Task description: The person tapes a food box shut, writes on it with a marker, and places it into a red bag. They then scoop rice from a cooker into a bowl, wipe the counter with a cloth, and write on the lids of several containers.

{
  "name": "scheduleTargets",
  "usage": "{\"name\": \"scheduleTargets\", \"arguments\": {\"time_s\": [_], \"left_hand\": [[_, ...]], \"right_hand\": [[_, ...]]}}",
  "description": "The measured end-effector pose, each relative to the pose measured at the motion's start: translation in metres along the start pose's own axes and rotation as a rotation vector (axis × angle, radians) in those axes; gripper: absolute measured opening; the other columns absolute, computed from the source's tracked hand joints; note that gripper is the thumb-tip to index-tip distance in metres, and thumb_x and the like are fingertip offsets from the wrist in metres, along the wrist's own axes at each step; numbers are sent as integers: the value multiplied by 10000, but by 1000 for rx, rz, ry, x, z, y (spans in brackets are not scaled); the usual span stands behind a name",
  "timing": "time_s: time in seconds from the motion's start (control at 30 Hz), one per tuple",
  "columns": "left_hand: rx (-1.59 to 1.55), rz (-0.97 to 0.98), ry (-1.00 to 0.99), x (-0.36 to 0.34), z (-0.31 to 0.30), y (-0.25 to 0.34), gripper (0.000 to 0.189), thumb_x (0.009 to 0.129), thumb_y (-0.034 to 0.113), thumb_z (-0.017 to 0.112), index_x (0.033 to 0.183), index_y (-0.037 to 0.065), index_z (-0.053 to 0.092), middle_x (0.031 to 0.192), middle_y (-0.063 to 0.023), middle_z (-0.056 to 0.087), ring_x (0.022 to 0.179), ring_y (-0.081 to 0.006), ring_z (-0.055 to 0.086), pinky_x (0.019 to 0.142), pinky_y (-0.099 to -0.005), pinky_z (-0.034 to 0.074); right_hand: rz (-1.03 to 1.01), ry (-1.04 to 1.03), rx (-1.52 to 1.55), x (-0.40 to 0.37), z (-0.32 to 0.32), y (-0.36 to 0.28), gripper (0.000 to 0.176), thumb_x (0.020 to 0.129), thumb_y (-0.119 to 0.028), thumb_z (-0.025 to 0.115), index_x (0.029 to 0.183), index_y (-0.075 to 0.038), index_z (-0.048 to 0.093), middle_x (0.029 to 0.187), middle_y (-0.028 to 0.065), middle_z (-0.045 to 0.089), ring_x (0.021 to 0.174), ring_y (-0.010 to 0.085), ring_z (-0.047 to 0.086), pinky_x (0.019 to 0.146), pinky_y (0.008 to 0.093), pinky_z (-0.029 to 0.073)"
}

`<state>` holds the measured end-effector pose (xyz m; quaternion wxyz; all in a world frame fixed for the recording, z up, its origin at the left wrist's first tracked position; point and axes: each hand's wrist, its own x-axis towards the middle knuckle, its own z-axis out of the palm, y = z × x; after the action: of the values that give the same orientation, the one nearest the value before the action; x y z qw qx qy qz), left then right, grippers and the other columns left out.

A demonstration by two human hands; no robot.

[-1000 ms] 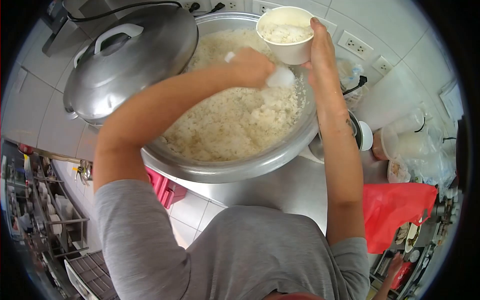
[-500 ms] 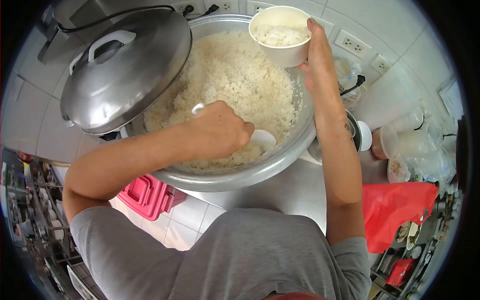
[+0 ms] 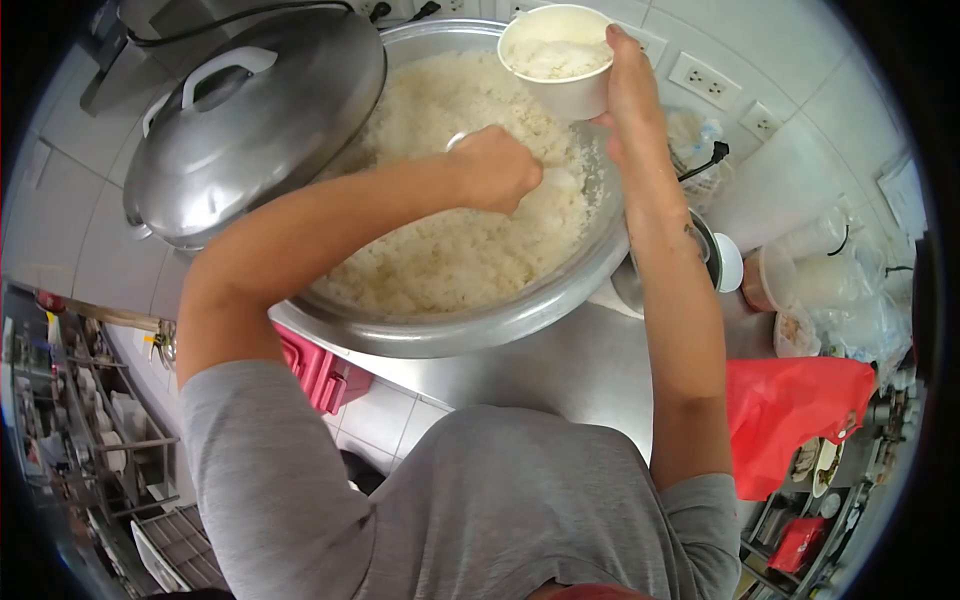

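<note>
My left hand (image 3: pixel 495 170) is closed round the white handle of a rice scoop (image 3: pixel 455 141). The scoop's head lies at the rice, beyond my knuckles, and partly blends in with the grains. Below it a big metal pot (image 3: pixel 470 340) holds a wide mass of cooked white rice (image 3: pixel 430 260). With thumb at the rim and fingers underneath, my right hand (image 3: pixel 632 95) grips a white paper bowl (image 3: pixel 570 98) over the pot's far right edge. Some rice sits in the bowl, which is tilted towards me.
A domed metal lid (image 3: pixel 260 140) leans across the pot's left side. Wall sockets (image 3: pixel 705 80) and a black plug (image 3: pixel 719 152) are behind. On the right stand plastic bags and tubs (image 3: pixel 768 275), near a red bag (image 3: pixel 790 410). A pink bin (image 3: pixel 335 385) sits below left.
My left hand has moved up and right across the rice with the scoop, closer to the bowl. The bowl has shifted slightly up in view, still in my right hand.
</note>
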<state>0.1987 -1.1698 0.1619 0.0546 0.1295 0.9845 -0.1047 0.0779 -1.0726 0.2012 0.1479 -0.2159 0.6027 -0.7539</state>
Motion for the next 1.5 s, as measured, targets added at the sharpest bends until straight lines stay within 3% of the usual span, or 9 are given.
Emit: {"name": "scheduleTargets", "arguments": {"time_s": [0.27,0.37,0.47,0.83,1.03,1.13,1.27,1.33,1.5], "left_hand": [[-120,-25,-76,-63,-27,14,125,775,139,539,830,40,592,581,-153,585,519,-330,588,500,-441,461],[64,-273,171,-37,-29,-29,126,779,117,524,840,19,575,571,-141,581,530,-322,594,482,-423,463],[346,-175,-9,-12,8,-49,141,745,97,537,852,8,560,571,-132,582,536,-308,601,476,-409,466],[-327,-99,68,-78,9,22,208,828,219,547,727,38,565,606,-174,570,568,-353,570,535,-439,439],[-1028,-327,-170,-99,4,21,266,865,240,520,714,28,573,568,-74,548,523,-181,548,525,-333,441],[-996,-487,-349,-84,-1,1,282,875,253,511,734,21,589,595,-36,539,551,-105,523,531,-286,437],[-484,-554,14,-46,12,-25,236,862,218,499,816,12,605,680,-139,616,605,-239,609,561,-394,475],[-204,-492,106,-27,14,-17,215,851,197,493,855,12,604,701,-170,628,635,-298,623,581,-435,481],[-54,-229,-68,-8,0,18,194,829,173,495,889,18,595,709,-187,629,684,-343,623,604,-456,482]], "right_hand": [[11,-16,-19,-3,0,-5,593,855,-461,430,1253,-22,416,1196,165,511,1063,262,543,814,425,467],[-3,-6,23,-6,0,0,595,845,-459,453,1221,1,418,1147,175,513,1038,263,529,807,416,452],[6,-11,89,-2,1,-2,621,819,-471,500,1161,42,421,1061,202,508,999,266,489,817,410,409],[15,-35,27,-6,0,-5,638,793,-490,507,1151,32,432,1021,179,527,945,248,499,744,410,415],[121,-49,13,-10,2,-13,646,805,-481,500,1275,-45,418,1242,166,476,1094,292,498,831,472,432],[123,-102,19,-22,2,-26,673,787,-488,522,1277,-39,412,1248,169,469,1096,299,495,832,479,428],[92,-90,34,-21,1,-24,612,782,-465,541,1191,-21,442,1126,164,506,978,267,524,744,440,439],[22,-29,43,-14,1,-14,500,784,-422,561,1015,18,509,896,153,573,758,197,578,573,361,462],[29,-15,39,-6,1,-5,591,758,-451,583,1093,20,458,957,170,556,828,225,571,623,374,465]]}}
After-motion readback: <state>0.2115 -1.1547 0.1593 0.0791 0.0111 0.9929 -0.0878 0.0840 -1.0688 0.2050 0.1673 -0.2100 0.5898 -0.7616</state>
